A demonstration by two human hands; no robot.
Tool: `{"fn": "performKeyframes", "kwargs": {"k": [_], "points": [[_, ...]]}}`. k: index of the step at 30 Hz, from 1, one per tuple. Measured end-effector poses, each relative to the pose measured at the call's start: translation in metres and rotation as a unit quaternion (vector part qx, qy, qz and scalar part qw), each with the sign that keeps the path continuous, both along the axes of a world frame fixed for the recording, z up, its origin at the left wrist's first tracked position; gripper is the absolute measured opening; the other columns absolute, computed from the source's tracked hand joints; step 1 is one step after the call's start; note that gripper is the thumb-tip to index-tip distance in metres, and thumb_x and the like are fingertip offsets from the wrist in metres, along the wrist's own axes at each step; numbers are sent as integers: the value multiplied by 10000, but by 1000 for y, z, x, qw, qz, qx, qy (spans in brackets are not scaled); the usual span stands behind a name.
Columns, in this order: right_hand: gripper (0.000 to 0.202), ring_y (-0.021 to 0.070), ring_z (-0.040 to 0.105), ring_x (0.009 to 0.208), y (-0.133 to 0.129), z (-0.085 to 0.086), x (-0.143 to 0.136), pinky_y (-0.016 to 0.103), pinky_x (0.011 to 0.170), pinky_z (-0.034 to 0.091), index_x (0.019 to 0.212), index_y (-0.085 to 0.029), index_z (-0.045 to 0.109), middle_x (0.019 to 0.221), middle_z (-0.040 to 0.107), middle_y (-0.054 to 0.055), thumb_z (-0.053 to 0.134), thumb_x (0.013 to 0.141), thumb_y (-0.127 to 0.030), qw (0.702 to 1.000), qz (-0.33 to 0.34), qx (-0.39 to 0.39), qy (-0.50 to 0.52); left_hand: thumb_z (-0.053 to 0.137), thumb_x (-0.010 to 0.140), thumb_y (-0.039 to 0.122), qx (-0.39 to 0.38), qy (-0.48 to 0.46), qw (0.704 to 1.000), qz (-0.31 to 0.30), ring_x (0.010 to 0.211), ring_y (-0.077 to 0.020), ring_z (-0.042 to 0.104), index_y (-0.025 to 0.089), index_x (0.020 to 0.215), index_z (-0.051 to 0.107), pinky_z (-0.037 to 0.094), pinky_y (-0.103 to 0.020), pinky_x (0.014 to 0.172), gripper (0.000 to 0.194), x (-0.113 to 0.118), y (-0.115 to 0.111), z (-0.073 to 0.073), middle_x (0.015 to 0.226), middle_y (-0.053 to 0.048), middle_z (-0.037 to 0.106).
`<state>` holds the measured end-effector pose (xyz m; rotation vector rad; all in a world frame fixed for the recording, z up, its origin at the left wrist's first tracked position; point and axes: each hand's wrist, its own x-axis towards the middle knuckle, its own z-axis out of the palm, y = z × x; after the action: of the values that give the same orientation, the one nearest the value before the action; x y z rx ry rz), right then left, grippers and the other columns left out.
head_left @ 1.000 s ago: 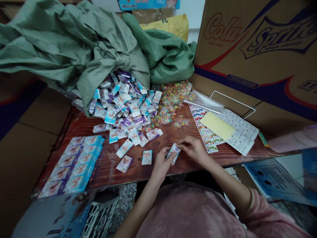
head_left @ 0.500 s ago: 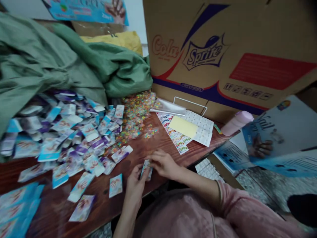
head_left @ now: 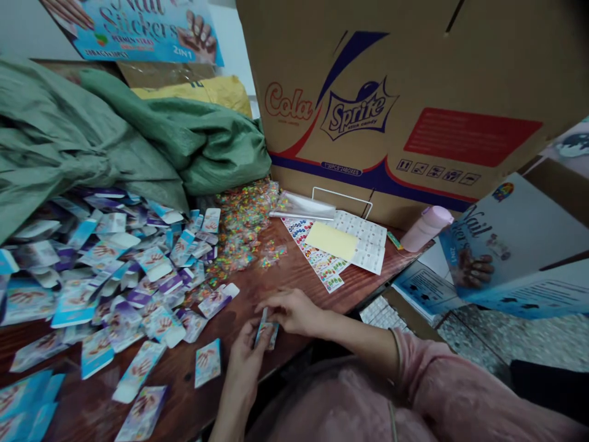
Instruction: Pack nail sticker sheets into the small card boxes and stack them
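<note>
My left hand (head_left: 245, 362) grips a small printed box (head_left: 271, 336) near the table's front edge, thumb across its face. A narrow flap stands up at the box's top end. My right hand (head_left: 294, 312) is closed at that end, its fingertips pressed together on the box; the fingers partly hide what they pinch. A small blue card-like box (head_left: 208, 363) lies flat on the table, left of my left hand. Farther left spreads a heap of small blue and purple boxes (head_left: 154, 264), some with open flaps.
Clear packets of colourful bits (head_left: 248, 215) lie behind the heap, beside a green sack (head_left: 221, 141). Sticker sheets (head_left: 313, 252), a yellow paper (head_left: 332, 240) and a pink bottle (head_left: 426, 228) sit before a big carton (head_left: 359, 73). An open display box (head_left: 519, 245) stands at right.
The view has shifted, so the table things sit lower and more to the left. Both hands stay at the small box; its end flap now shows raised between them.
</note>
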<state>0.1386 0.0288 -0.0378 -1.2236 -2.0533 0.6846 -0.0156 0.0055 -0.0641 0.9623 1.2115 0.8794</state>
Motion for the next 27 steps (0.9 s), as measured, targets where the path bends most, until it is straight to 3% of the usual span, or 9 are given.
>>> {"fn": "performKeyframes", "kwargs": {"k": [5,9,15,18,20,23,25,27], "points": [[307,137,652,1006,-12,0,4,391,1112,267,1121,-237,624,1044,721,25,530,860,-106,998,33,34,30,719,676,502,32,-6,999,-6,866,-185,609,160,957,597,465,-265,766,458,1,-3,-1,925,-53,674],[388,150,677,908,-14,-3,6,374,1010,415,1213,-232,580,984,719,32,545,844,-114,995,-6,5,96,603,791,515,46,8,999,-13,899,-179,609,184,1022,607,457,-271,794,404,4,-11,-3,983,-64,676],[380,167,657,950,-10,-4,0,486,1086,295,1206,-273,587,921,723,14,523,866,-118,997,36,35,60,569,801,549,-58,-19,992,109,1204,-200,517,235,1085,611,437,-269,881,426,1,-17,-10,1323,-89,555],[325,167,655,919,-12,-1,-2,484,1072,308,1164,-279,615,918,718,13,553,868,-161,996,41,33,77,629,769,470,-50,-79,988,120,1062,-180,586,215,985,638,444,-245,822,334,2,-17,-4,1132,-60,656],[355,176,642,914,-12,-2,-4,438,1013,385,1184,-272,605,930,704,23,633,832,-239,991,1,10,135,653,737,408,-45,-123,982,136,879,-153,615,190,887,642,444,-228,742,264,4,-15,2,921,-26,683],[480,179,637,802,-9,-12,-8,336,773,513,1183,-234,601,878,687,34,720,745,-390,954,-51,-122,270,674,691,370,-55,-155,972,167,704,-111,577,171,785,623,409,-202,635,226,7,-13,7,752,14,641],[427,171,629,708,-7,-19,-10,303,670,519,1048,-201,660,786,683,27,724,717,-463,918,-34,-226,325,697,672,382,-49,-158,972,166,657,-97,550,163,748,610,392,-197,607,247,9,-12,8,702,24,615],[333,168,616,680,-7,-21,-10,296,651,509,862,-183,698,730,673,29,718,717,-482,916,-29,-243,318,716,666,416,-33,-158,974,158,645,-94,538,155,738,603,394,-202,613,293,9,-11,8,682,23,600]]}}
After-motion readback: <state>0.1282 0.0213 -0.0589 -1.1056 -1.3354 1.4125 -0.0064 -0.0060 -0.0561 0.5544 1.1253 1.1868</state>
